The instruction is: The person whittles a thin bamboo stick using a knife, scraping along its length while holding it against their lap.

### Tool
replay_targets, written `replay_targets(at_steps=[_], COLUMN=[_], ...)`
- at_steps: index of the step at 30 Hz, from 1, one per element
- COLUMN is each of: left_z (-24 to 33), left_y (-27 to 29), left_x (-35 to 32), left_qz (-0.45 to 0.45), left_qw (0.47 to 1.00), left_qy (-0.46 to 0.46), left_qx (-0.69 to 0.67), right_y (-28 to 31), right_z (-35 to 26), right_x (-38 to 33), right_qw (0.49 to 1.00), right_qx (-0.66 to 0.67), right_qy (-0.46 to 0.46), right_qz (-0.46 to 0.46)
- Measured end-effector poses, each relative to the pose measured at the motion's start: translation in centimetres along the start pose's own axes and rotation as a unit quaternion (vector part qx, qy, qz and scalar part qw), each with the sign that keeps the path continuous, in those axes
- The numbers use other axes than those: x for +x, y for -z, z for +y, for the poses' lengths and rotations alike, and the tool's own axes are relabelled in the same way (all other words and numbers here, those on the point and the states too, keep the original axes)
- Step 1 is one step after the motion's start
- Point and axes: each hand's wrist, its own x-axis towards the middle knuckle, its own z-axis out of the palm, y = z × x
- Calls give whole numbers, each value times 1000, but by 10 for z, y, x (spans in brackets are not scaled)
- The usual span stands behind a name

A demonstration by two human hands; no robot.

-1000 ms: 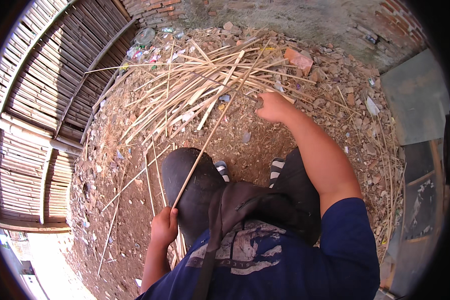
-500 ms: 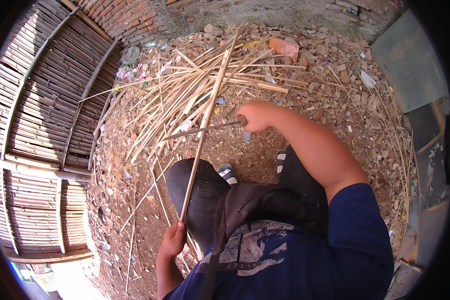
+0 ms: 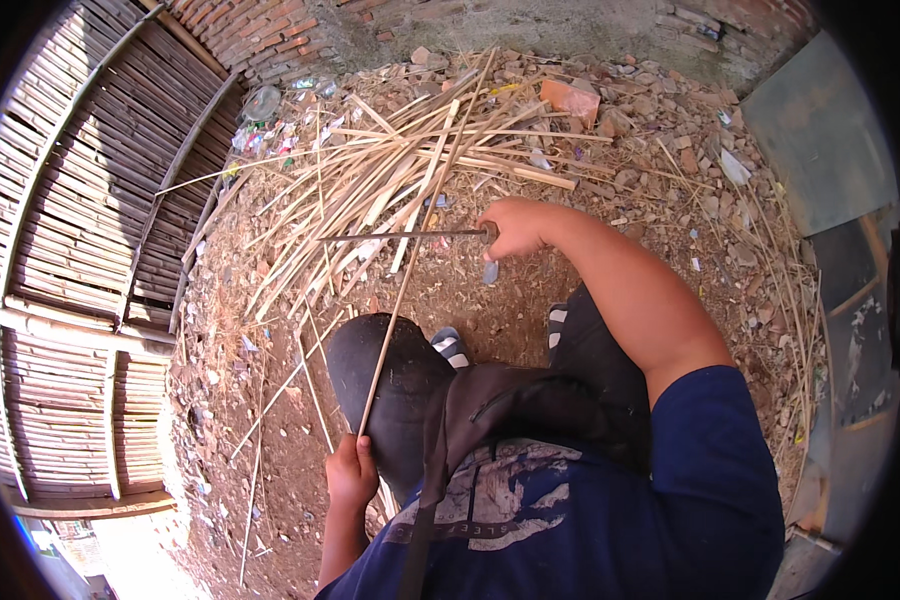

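Observation:
My left hand [image 3: 351, 472], low and left of the middle, is closed around the near end of a long bamboo strip [image 3: 393, 325]. The strip slants up and away past my left knee, with its narrow edge showing, and its far end lies over a pile of pale bamboo strips [image 3: 370, 195]. My right hand [image 3: 516, 228] is wrapped round the handle of a long, thin-bladed knife [image 3: 380, 236]. The blade points left, almost level, and crosses the strip in view; whether it touches cannot be told.
A woven bamboo wall [image 3: 80, 200] stands at left, a brick wall [image 3: 570, 35] at the back. Broken bricks [image 3: 625, 180] and litter cover the ground beyond. Grey panels [image 3: 820, 140] lean at right. My sandalled feet [image 3: 451, 345] are under me.
The held strip has turned from its broad face to its narrow edge, and its far end has shifted slightly right. The knife blade has swung from slanted to nearly level.

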Motion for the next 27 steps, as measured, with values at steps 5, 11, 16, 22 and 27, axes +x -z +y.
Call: replay_targets(at_steps=[5, 11, 16, 22, 27], left_z=[7, -11, -14, -2, -19], left_y=[14, 5, -6, 1, -1], left_x=[0, -3, -5, -11, -13], left_qz=[-33, -18, -8, -9, -8], left_qw=[998, 1000, 1000, 999, 999], left_qy=[24, 2, 11, 11, 20], left_qx=[-37, 19, 4, 32, 48], right_y=[-4, -14, 0, -3, -5], right_z=[-39, -58, -2, -68, -67], right_x=[-19, -31, -10, -34, -22], right_qw=[992, 982, 995, 983, 985], right_qx=[-121, -171, -66, -182, -170], right_qy=[6, 79, 32, -15, -2], right_qz=[30, 9, 71, 22, -23])
